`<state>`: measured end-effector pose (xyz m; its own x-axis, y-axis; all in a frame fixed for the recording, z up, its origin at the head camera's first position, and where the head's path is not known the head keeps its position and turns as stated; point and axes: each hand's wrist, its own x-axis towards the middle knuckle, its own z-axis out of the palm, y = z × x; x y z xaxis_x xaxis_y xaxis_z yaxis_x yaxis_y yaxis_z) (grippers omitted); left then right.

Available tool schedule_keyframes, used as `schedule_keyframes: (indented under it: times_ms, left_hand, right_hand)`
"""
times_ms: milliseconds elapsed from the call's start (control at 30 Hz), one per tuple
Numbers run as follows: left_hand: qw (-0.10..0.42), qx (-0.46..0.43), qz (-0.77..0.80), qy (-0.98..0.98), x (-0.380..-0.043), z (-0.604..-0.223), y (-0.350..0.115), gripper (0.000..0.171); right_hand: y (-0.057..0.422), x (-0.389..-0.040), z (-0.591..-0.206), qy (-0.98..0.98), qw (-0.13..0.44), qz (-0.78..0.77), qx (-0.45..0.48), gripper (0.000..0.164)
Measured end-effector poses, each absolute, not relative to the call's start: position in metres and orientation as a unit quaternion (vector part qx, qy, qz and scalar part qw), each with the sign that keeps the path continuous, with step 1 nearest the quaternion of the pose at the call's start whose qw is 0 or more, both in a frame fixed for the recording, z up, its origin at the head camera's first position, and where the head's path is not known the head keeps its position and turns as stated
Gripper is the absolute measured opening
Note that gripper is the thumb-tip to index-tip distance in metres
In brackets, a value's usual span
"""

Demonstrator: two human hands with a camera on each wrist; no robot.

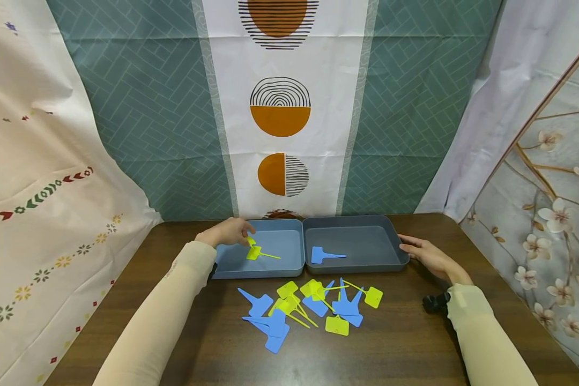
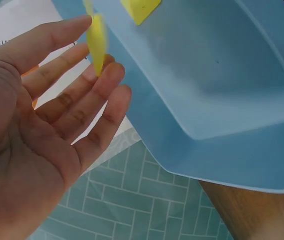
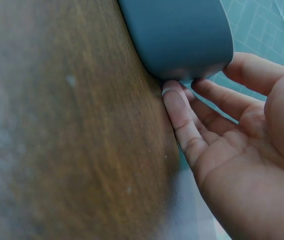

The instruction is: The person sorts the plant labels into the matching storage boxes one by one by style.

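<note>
My left hand is over the left end of the light blue tray, its fingers loosely spread. Right at its thumb tip and fingertips is a blurred yellow T-shaped plant label. Another yellow label lies in that tray below the hand. My right hand touches the outer right wall of the dark grey tray with its fingertips, the fingers fairly straight. In the right wrist view, the fingers meet the tray's lower edge and the thumb is near its rim. One blue label lies inside the grey tray.
In front of the trays, several yellow labels and blue labels lie in an overlapping pile on the brown wooden table. The two trays stand side by side, close to the patterned curtain behind the table.
</note>
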<state>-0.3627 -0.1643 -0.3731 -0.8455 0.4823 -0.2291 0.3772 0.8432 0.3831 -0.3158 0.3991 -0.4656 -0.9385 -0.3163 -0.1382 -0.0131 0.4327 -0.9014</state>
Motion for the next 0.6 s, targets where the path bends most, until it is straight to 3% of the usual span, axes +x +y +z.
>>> schedule_keyframes:
  times_ms: [600]
  left_hand:
    - [0.165,0.232,0.165,0.944,-0.3596,-0.3681,-0.1639,0.041]
  right_hand:
    - [0.4005,-0.3160,-0.4668,0.837,0.142,-0.519,-0.099,0.071]
